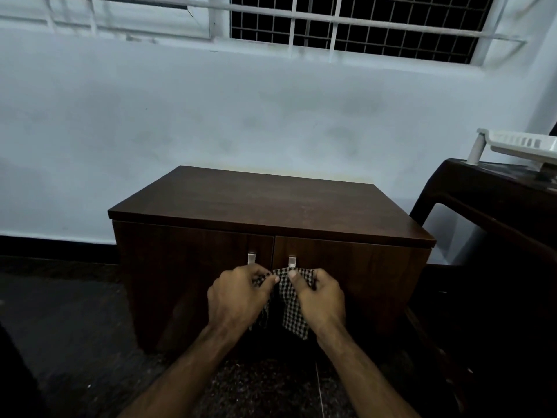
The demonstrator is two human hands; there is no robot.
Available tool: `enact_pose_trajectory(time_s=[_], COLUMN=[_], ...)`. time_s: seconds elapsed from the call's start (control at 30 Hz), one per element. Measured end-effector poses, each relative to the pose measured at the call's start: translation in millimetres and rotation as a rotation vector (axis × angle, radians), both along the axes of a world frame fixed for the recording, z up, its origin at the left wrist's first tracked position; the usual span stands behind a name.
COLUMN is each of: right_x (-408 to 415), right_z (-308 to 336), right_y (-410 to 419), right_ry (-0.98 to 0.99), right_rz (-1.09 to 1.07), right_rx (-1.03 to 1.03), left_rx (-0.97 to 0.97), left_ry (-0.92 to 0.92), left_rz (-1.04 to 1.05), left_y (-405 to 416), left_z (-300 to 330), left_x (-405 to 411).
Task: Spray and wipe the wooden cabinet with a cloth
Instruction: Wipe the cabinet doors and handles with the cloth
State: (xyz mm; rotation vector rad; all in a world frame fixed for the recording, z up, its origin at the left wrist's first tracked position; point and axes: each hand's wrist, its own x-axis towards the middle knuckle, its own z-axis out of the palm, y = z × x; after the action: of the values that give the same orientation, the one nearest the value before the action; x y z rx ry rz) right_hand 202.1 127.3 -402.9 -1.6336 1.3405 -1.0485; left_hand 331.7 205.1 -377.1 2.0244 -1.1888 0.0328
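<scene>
1. In front of the cabinet (pixel 271 212), low by its two doors, both hands hold a checked cloth (pixel 291 300).
2. The left hand (pixel 238 297) pinches the cloth's upper left edge between thumb and curled fingers; the right hand (pixel 321 297) pinches the upper right edge the same way. Each grip is clamped on the cloth.
3. The cloth's top edge runs left to right between the thumbs, just below the two metal handles (pixel 252 257). Its long axis hangs downward, ending in a loose corner between the wrists.
4. The cabinet stands on the floor (pixel 69 321) against a pale wall (pixel 211 116), its long side running left to right and its doors facing the camera. Both doors are closed.
5. The cloth's middle is bunched, and parts lie hidden behind the fingers. Its frayed left edge fades into shadow.
6. At right, a dark table (pixel 497 200) carries a white rack (pixel 524 146), both cut off by the frame edge. A barred window (pixel 361 25) sits above the wall.
</scene>
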Motion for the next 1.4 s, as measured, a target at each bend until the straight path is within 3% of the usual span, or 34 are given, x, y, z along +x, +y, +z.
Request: enact_pose_trajectory(time_s=[0.33,0.5,0.7,0.83,1.0,1.2,1.4], right_x=[1,-11,12,37,60,54,57], right_z=[2,-41,-15,12,34,12,29], right_y=[3,15,26,27,28,28,23], right_ry=[-0.1,0.014,-0.021,0.075,0.202,0.181,0.181], right_rz=[-0.01,0.021,0.11,0.029,-0.097,-0.005,-0.032], right_rx=[0.04,0.155,0.034,-0.122,-0.124,-0.104,-0.136], left_rx=[0.051,0.184,0.022,-0.115,-0.109,-0.042,-0.099], left_ry=[-0.079,-0.086,-0.005,-0.021,-0.008,0.003,-0.016], left_rz=[-0.024,-0.109,-0.011,0.083,0.169,0.13,0.148], left_y=[7,26,38,34,18,16,14], left_z=[7,-17,-10,7,13,-6,-3], left_x=[7,13,38,49,57,57,57])
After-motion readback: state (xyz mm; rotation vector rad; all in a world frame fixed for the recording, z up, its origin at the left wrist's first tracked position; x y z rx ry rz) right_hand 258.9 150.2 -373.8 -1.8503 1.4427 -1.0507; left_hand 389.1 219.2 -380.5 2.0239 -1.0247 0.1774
